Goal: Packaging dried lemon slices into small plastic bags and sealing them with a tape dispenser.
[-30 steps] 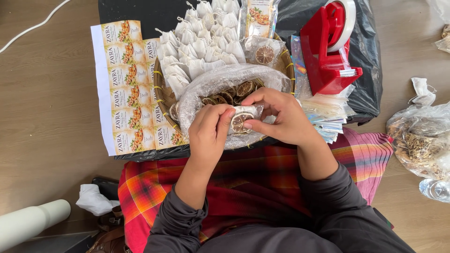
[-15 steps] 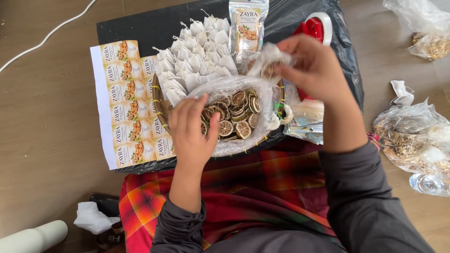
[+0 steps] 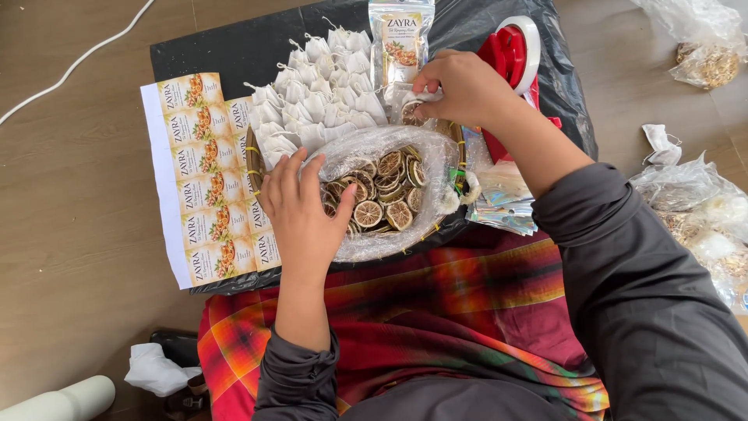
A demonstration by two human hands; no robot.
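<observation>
My left hand (image 3: 302, 209) rests palm down, fingers spread, on the left rim of a plastic-lined basket (image 3: 436, 179) full of dried citrus slices (image 3: 382, 195). My right hand (image 3: 461, 87) is stretched out past the basket and pinches a small clear packet with a citrus slice (image 3: 410, 111) in it, just below a printed stand-up pouch (image 3: 400, 43). A heap of small white tea bags (image 3: 319, 93) lies behind the basket.
Printed label sheets (image 3: 206, 175) lie left of the basket on black plastic. A red tape dispenser (image 3: 514, 54) and shiny foil pouches (image 3: 502, 206) sit to the right. Clear bags of dried material (image 3: 701, 210) lie far right. A plaid cloth (image 3: 436, 312) covers my lap.
Both hands held the small packet over the basket a second ago. My right hand carried it away and now lowers it beyond the basket; my left hand dropped onto the rim.
</observation>
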